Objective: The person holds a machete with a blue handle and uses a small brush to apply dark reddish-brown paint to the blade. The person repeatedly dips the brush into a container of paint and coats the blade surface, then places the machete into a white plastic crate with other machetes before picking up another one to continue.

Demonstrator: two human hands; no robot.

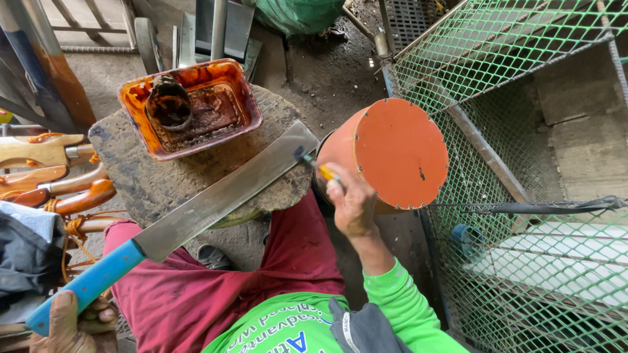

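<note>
Gripping blue-handled steel blade point(222, 196), left hand point(72, 323) fingers wrapped | right hand point(353, 206) fingers pinching thin brush point(317, 167)

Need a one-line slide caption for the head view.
Left hand holds a blue-handled cleaver across a stone block; right hand brushes an orange drum beside a paint tray.

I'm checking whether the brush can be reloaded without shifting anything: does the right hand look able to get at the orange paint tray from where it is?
Probably yes. The right hand holds a brush beside the orange drum; the paint tray sits across the stone slab. Only the big knife blade lies between, low enough to reach over.
</note>
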